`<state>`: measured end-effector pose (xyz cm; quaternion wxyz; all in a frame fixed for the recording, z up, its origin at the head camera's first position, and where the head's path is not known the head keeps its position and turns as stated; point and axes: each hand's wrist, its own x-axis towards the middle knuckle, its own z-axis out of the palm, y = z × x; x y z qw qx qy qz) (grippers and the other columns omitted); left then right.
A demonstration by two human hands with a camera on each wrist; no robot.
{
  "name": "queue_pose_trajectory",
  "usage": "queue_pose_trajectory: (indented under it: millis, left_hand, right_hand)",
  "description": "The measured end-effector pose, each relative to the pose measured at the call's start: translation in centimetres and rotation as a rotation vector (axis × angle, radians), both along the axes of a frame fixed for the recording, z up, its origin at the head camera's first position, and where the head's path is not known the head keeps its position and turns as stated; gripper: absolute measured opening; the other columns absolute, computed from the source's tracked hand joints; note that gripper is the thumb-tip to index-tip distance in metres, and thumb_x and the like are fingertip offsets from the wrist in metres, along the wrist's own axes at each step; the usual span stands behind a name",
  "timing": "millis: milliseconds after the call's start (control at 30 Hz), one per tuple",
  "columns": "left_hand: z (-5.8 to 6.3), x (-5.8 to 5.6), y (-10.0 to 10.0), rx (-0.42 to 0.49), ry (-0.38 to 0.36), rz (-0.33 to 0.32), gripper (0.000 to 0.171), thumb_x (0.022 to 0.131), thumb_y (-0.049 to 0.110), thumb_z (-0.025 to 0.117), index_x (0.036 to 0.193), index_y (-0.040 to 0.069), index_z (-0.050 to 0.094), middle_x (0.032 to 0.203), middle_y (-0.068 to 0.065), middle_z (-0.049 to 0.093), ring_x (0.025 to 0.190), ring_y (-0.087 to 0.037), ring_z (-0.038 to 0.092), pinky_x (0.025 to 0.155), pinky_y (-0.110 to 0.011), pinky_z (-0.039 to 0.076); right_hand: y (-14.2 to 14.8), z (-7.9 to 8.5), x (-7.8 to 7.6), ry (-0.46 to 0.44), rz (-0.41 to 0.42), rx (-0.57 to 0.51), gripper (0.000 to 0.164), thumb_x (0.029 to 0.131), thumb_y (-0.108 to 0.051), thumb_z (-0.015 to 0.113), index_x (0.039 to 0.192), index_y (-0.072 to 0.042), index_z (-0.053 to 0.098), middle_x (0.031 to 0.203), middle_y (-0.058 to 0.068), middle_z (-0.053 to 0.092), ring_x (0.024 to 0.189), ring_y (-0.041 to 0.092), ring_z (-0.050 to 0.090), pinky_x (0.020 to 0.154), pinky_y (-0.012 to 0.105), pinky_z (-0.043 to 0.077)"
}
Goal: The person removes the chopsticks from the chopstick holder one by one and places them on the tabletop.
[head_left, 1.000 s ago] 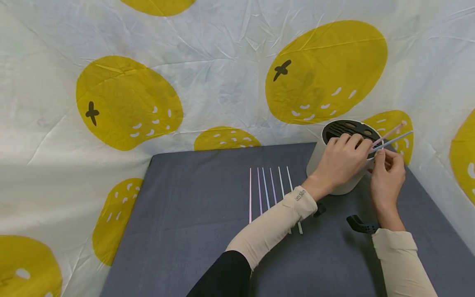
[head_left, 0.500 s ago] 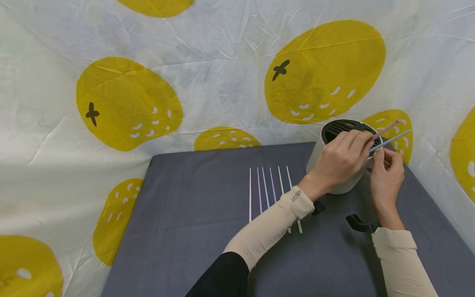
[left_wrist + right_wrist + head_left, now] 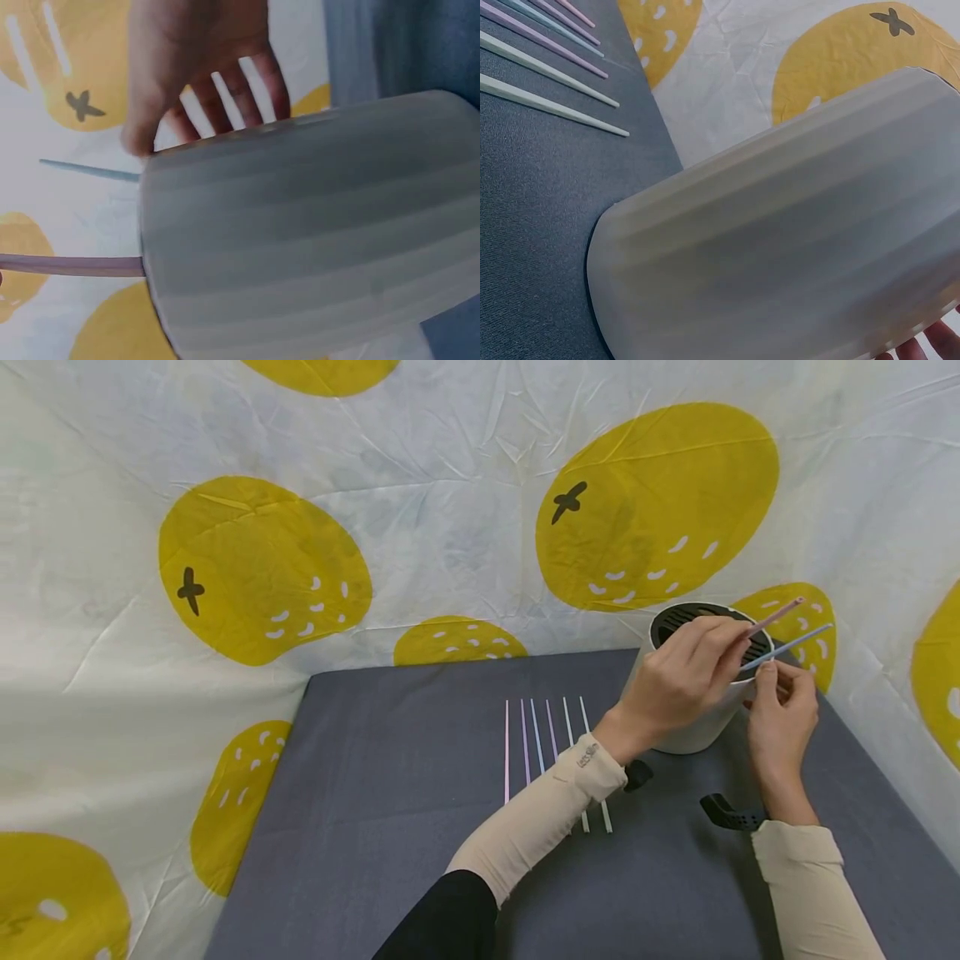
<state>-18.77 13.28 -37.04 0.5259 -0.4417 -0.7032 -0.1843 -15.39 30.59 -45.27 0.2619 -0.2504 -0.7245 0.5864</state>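
My left hand (image 3: 678, 672) pinches a pink chopstick (image 3: 777, 613) above the utensil holder (image 3: 693, 727), a pale ribbed tub with a dark slotted top. In the left wrist view the pink chopstick (image 3: 75, 265) runs to the holder's rim, and its lower end is hidden. A blue chopstick (image 3: 798, 642) leans out past the right side of the rim. My right hand (image 3: 783, 710) grips that rim, thumb at the edge and fingers against the outer wall. Several pastel chopsticks (image 3: 507, 752) lie in a row on the table, partly hidden by my left forearm.
The holder stands at the back right of the dark grey cloth-covered table (image 3: 397, 777). Behind it hangs a white curtain (image 3: 442, 543) with yellow fruit prints. Black wrist straps (image 3: 731, 814) stick out below my hands.
My left hand has drawn slightly left with the pink chopstick, whose upper end has shifted left and a little up. The right hand, holder and blue chopstick stay almost still.
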Motion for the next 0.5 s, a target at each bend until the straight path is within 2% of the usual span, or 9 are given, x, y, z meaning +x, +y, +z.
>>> queue_pose_trajectory:
  millis: [167, 300, 500]
  left_hand:
    - [0.9, 0.5, -1.3, 0.035, 0.022, -0.040, 0.024, 0.107, 0.020, 0.059, 0.121, 0.002, 0.066, 0.115, -0.005, 0.073, 0.106, -0.008, 0.072, 0.097, -0.009, 0.050]
    - [1.1, 0.7, -2.3, 0.087, 0.033, -0.056, 0.024, 0.102, 0.019, 0.067, 0.118, 0.002, 0.068, 0.110, -0.006, 0.073, 0.096, -0.006, 0.073, 0.090, -0.007, 0.052]
    - [0.7, 0.7, -3.8, 0.185, -0.036, -0.126, 0.026, 0.096, 0.012, 0.073, 0.117, -0.003, 0.066, 0.106, -0.010, 0.073, 0.086, -0.007, 0.074, 0.090, -0.007, 0.052]
  right_hand:
    - [0.0, -0.1, 0.0, 0.004, -0.001, 0.006, 0.037, 0.108, -0.041, 0.053, 0.138, -0.021, 0.059, 0.113, -0.024, 0.056, 0.101, -0.004, 0.056, 0.075, 0.005, 0.049]
    - [-0.1, -0.1, 0.0, -0.002, -0.006, 0.009, 0.037, 0.108, -0.041, 0.053, 0.138, -0.021, 0.059, 0.112, -0.025, 0.055, 0.101, -0.004, 0.055, 0.075, 0.005, 0.049]
    - [-0.1, 0.0, 0.1, -0.011, -0.005, -0.014, 0.036, 0.108, -0.042, 0.053, 0.138, -0.022, 0.059, 0.111, -0.025, 0.054, 0.102, -0.004, 0.054, 0.076, 0.005, 0.048]
